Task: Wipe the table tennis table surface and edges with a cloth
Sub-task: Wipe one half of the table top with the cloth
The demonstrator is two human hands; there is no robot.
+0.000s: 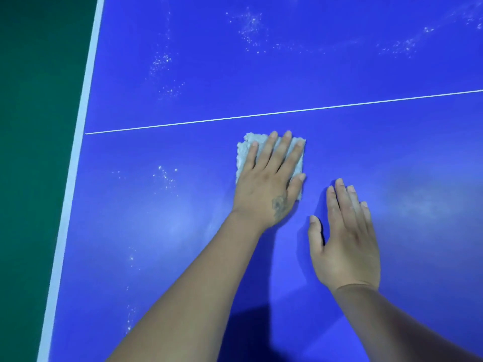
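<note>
fingers of the left hand (264,184) lie spread and flat on the folded pale cloth (247,150), pressing rather than clenching it against the blue table (366,152) just short of the thin white centre line (261,116), while the right hand (345,241) rests open and empty on the surface just beside it. wiping looks partly done at best: white specks (164,176) sit to the left of the cloth and more dust (251,24) lies scattered beyond the line, and the white edge band (78,142) seems not yet reached. room is free on every side of the cloth, with only the left edge, dropping off to green floor (39,100), as a limit.
</note>
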